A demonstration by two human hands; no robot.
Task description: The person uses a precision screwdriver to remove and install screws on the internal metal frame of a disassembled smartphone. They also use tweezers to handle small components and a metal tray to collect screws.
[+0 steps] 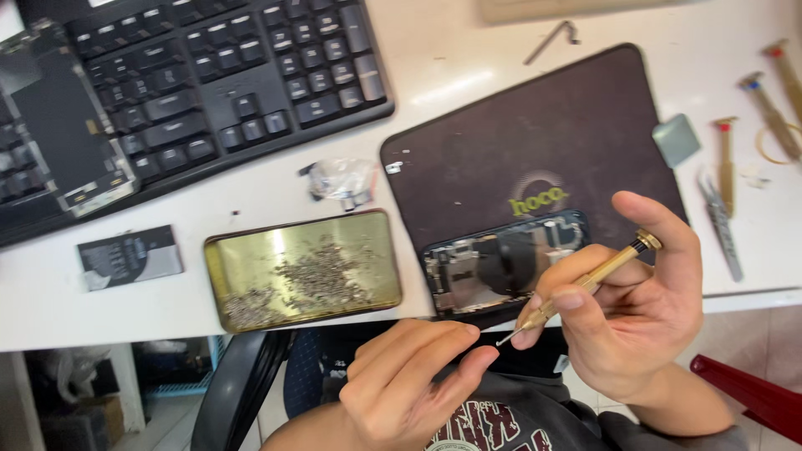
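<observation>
My right hand grips a small brass screwdriver, tip pointing down-left toward my left hand. My left hand is below the table edge with thumb and forefinger pinched together right at the driver's tip; whether something tiny sits between them cannot be seen. Just above both hands an opened phone body lies on a dark mat, its insides showing. A gold metal tray holding several tiny screws rests to the left of the phone.
A black keyboard lies at the back left with a phone screen part on it. A dark flat component sits front left. Spare brass screwdrivers and tweezers lie right. A small plastic bag is near the tray.
</observation>
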